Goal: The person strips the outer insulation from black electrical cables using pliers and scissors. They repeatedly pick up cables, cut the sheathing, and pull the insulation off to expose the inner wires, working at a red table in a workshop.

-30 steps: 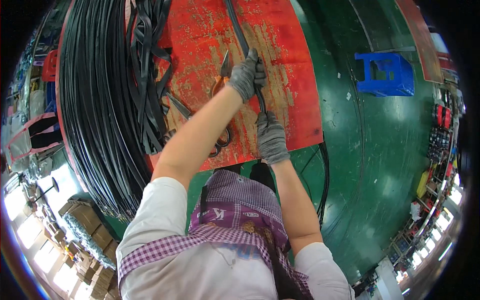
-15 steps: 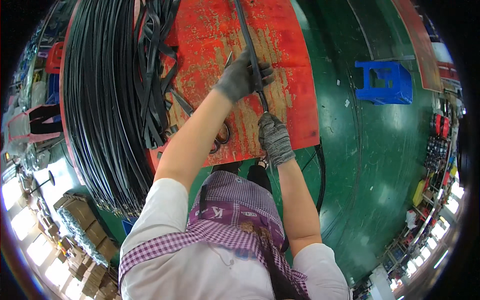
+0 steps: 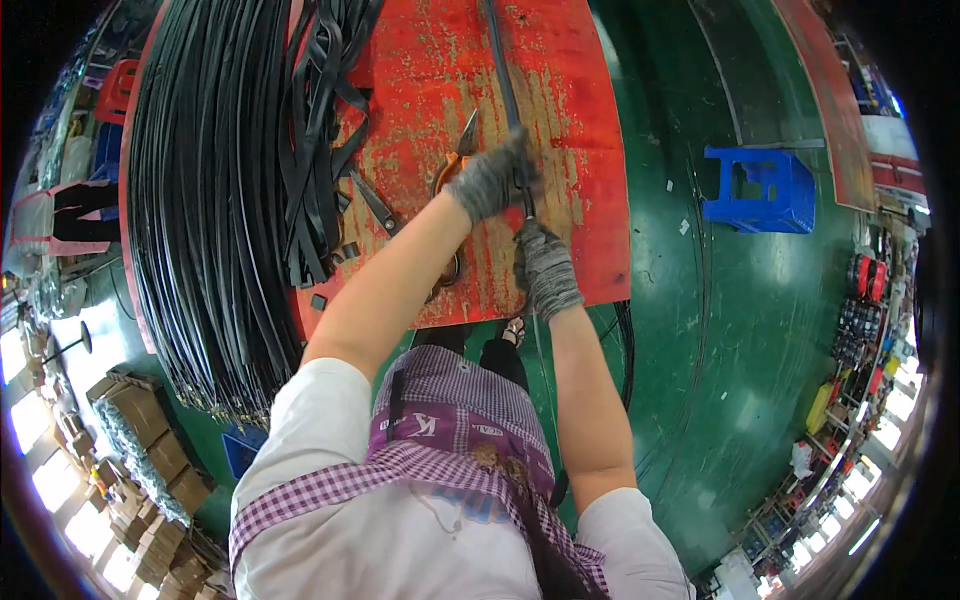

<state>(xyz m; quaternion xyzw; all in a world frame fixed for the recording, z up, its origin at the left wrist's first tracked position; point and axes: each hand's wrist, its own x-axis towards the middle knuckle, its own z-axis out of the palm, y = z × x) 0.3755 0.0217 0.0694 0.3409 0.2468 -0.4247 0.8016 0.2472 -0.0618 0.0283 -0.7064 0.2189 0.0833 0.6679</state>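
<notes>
A long black sleeve or tube runs down the table from the far edge toward me. Wrapped around its near part is my left hand, in a grey knit glove, its fingertips smeared by motion. Just below, my gloved right hand is closed on a thin dark cable that comes out of the sleeve's near end. A thin strand hangs from under the right hand. Beside my left hand lie orange-handled snips, partly covered by it. Scissors rest farther left, their handles partly hidden under my left forearm.
A thick bundle of black cables covers the left side of the red worn table. Flat black straps lie tangled beside it, with small black scraps nearby. A blue stool stands on the green floor to the right.
My left hand has slid down the sleeve toward my right hand, and its fingers have closed more around it. The snips now show more. My right hand keeps its hold.
</notes>
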